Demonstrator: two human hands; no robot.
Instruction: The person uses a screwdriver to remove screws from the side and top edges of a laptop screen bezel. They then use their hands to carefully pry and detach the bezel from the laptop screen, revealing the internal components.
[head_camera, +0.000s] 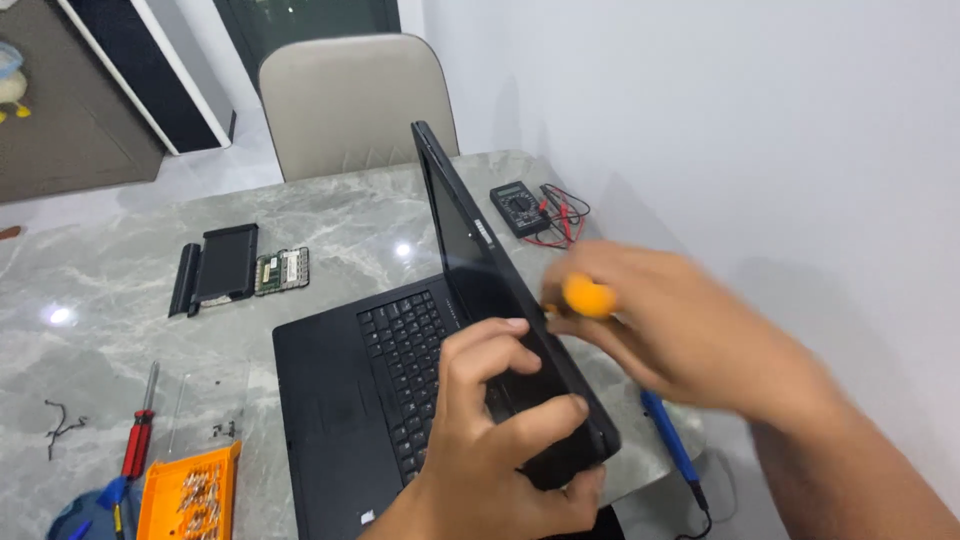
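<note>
Left hand (500, 430): clenched on the near corner of the black laptop's (400, 390) raised screen, thumb over the front edge, fingers curled round the bezel.

Right hand (690, 335): blurred, closed around an orange-handled tool (588, 296), held against the back of the screen just beside the left hand. The tool's tip is not visible.

Laptop: open, base flat at the near edge of the grey marble table (120, 290), screen standing edge-on to the camera.

Blue-handled tool (668, 440): lies at the table's near right edge, beneath the right forearm, cable trailing off.

Multimeter (519, 208): near the far right corner, red and black leads beside it.

Black cover panel (222, 265) and small green circuit board (282, 270): side by side, left of the laptop.

Red screwdriver (140, 430) and orange parts tray (190, 495): near left corner.

Beige chair (350, 100): at the far edge.
</note>
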